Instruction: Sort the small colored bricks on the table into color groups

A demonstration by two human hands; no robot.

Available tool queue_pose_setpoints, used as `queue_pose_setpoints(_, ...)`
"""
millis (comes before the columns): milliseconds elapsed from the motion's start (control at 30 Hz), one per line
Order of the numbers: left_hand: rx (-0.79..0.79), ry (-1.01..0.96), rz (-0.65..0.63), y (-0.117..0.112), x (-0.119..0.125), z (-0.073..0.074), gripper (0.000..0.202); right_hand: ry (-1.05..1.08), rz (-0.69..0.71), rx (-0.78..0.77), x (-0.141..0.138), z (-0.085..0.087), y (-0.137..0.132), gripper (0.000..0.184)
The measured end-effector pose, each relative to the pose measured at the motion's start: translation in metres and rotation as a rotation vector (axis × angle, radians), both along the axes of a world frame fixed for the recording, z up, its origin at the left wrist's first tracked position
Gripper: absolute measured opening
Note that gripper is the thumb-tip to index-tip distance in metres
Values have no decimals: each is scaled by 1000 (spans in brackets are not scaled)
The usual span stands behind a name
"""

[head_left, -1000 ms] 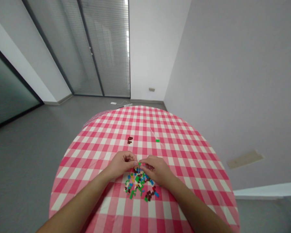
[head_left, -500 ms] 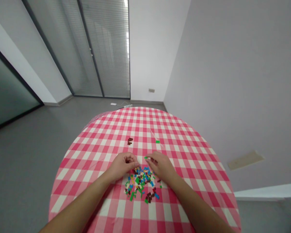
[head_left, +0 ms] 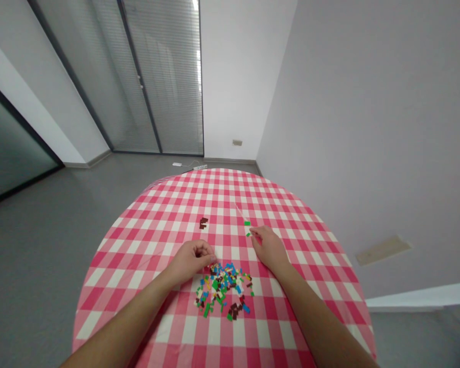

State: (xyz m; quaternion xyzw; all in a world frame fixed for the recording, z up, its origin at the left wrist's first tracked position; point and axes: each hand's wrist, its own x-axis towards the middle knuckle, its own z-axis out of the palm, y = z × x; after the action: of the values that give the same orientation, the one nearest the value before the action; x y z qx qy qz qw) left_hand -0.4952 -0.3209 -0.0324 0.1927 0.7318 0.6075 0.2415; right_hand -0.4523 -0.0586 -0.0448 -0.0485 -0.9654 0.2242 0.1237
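My left hand (head_left: pixel 191 258) is curled closed at the near-left edge of a scattered pile of small coloured plastic bricks (head_left: pixel 223 290). Its fingers hide whatever may lie inside them. My right hand (head_left: pixel 268 249) reaches further out on the pink-and-white gingham tablecloth (head_left: pixel 145 240), away from the pile. A small green brick (head_left: pixel 248 234) is pinched at its fingertips, close to a second green brick (head_left: pixel 247 223). Beyond my left hand lies a little group of dark brown bricks (head_left: pixel 203 223).
The round table's cloth-covered edge curves around the bricks, with grey floor (head_left: pixel 42 266) beyond it. A power strip (head_left: pixel 200 166) lies on the floor by the far wall, below glass doors with blinds (head_left: pixel 161 76).
My right hand has moved forward and to the right, away from the pile, with the green brick at its fingertips. My left hand has barely moved.
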Motion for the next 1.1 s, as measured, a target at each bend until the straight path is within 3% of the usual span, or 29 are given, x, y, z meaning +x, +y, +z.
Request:
queue_pose_setpoints(233, -10, -4, -3, 0, 1, 3, 15, -58, 85, 53, 2, 4, -4, 27)
queue_pose_setpoints(533, -4, 21, -17, -2, -1, -1, 17, -60, 18, 71, 1, 1, -4, 38)
queue_pose_setpoints(700, -14, 28, -19, -2, -1, 1, 16, -72, -11, 54, 0, 4, -5, 34)
queue_pose_setpoints(1100, -23, 61, -40, -3, -1, 0, 17, -95, 14, 112, -3, 0, -4, 38)
